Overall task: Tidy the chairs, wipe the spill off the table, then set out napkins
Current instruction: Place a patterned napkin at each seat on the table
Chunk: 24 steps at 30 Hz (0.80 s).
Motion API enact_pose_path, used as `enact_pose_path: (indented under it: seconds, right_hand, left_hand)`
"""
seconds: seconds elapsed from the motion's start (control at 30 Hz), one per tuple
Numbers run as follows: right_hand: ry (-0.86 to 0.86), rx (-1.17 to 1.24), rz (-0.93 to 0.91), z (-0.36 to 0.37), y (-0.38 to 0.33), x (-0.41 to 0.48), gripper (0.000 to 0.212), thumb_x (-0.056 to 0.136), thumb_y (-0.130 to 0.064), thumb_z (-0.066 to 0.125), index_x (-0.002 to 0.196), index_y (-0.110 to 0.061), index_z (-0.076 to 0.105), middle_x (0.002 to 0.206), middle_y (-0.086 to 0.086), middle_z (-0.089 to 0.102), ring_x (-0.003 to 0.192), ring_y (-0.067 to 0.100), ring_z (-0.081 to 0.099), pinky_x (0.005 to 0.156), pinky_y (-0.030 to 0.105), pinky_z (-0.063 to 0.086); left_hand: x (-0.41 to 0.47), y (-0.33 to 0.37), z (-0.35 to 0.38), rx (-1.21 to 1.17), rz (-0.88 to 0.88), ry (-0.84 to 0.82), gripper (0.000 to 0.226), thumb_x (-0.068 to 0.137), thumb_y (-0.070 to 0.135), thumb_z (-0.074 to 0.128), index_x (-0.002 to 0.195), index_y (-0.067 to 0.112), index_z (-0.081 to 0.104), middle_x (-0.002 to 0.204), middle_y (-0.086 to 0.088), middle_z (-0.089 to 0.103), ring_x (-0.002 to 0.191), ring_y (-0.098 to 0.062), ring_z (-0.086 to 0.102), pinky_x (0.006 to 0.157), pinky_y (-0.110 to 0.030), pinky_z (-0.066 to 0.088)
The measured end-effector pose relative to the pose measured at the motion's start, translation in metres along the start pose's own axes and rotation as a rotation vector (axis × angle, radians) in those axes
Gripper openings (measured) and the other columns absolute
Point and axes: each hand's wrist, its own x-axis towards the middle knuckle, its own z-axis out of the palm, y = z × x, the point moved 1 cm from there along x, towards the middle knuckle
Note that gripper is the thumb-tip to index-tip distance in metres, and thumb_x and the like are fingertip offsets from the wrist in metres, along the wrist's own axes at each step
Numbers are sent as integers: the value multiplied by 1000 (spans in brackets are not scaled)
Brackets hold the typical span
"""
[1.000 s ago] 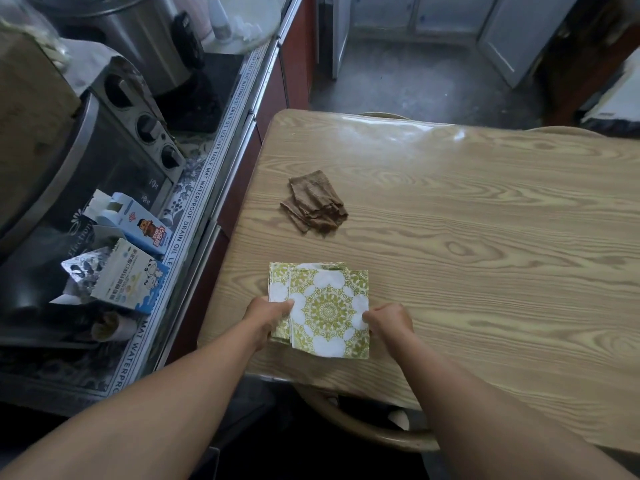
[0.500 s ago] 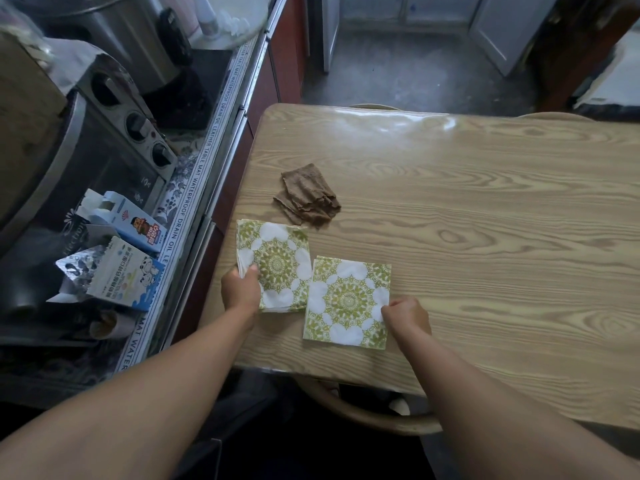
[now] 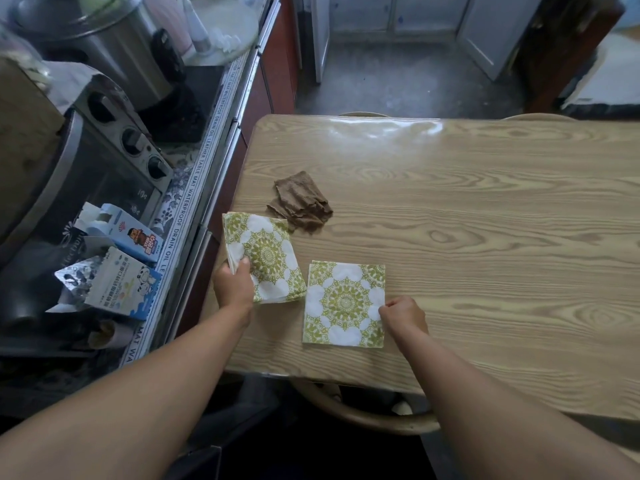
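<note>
My left hand (image 3: 233, 289) grips a stack of green-and-white patterned napkins (image 3: 265, 256) at its near left corner, thumb on top, near the left edge of the wooden table (image 3: 485, 237). One single napkin (image 3: 343, 303) of the same pattern lies flat to the right, close to the table's near edge. My right hand (image 3: 403, 315) pinches this napkin at its right edge with curled fingers. A crumpled brown cloth (image 3: 301, 204) lies just beyond the stack.
A counter on the left carries a toaster oven (image 3: 104, 161), a steel pot (image 3: 114, 46) and small cartons (image 3: 121, 265). A chair back (image 3: 360, 414) sits under the table's near edge; two more chair tops (image 3: 363, 114) show at the far edge.
The napkins were one pile under both hands. My left hand moved the stack left and back, while my right hand drew one napkin off to the right and laid it flat.
</note>
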Motion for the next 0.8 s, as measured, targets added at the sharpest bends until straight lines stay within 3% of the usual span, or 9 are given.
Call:
enact_pose_path:
  seconds: [0.13,0.27,0.37,0.47,0.53,0.6,0.67,0.73,0.8]
  right_hand:
    - [6,-47,4,-6,1,5,10,78,-18,53,71,-14,57,79,6,61,72,26,56,65,28,42]
    - [100,17,5,-20,6,3,24,87,-27,57,104,-14,68,108,9,68,103,30,63,80,28,44]
    - [78,239,-34,-31,10,3,27,92,-28,55,102,-8,69,98,9,71,97,30,67,82,33,50]
    - [-123,654,127,-43,13,-4,40,100,-43,40,100,-10,62,93,8,69,86,26,67,70,34,49]
    - [-250,894,225,-56,20,-8,52,100,-55,27,97,-14,58,97,9,68,86,27,65,66,32,48]
    - [-280,1016,247,-68,31,-9,58,100,-57,23,97,-11,58,94,11,68,82,27,65,63,32,50]
    - [-238,977,212,-76,43,-7,53,99,-55,34,97,-10,62,93,11,69,79,25,66,63,33,53]
    - [-180,873,160,-85,59,-6,42,91,-49,57,104,-10,66,103,9,71,84,23,67,71,31,53]
    - [-134,798,115,-93,76,-5,41,85,-38,71,111,-7,64,109,7,69,90,20,63,78,31,48]
  left_hand:
    - [-9,16,11,-23,41,43,24,96,19,52,112,5,63,97,-6,63,87,-22,60,71,-26,41]
    - [-26,32,32,-96,76,-45,19,96,15,52,109,7,63,93,-2,63,85,-18,58,71,-25,43]
    - [-40,34,57,-130,-26,-258,11,94,19,56,96,12,64,86,-1,67,88,-24,64,76,-31,53]
    - [-57,31,76,-203,-327,-599,17,93,19,59,105,9,65,101,-14,72,95,-35,68,87,-56,53]
    - [-74,28,88,-85,-398,-764,21,93,18,59,110,6,64,104,-15,71,94,-34,68,89,-54,53]
    - [-88,22,99,152,-306,-797,27,93,19,62,114,3,62,111,-11,68,93,-27,64,84,-42,53]
    - [-99,19,104,307,-219,-782,44,91,23,65,128,2,53,122,-10,61,98,-24,58,76,-33,45]
    - [-110,12,113,342,-201,-792,68,87,29,69,141,1,40,136,-12,52,115,-29,53,82,-32,39]
    - [-124,9,121,350,-200,-802,65,86,27,71,137,0,43,123,-7,58,107,-26,57,78,-27,39]
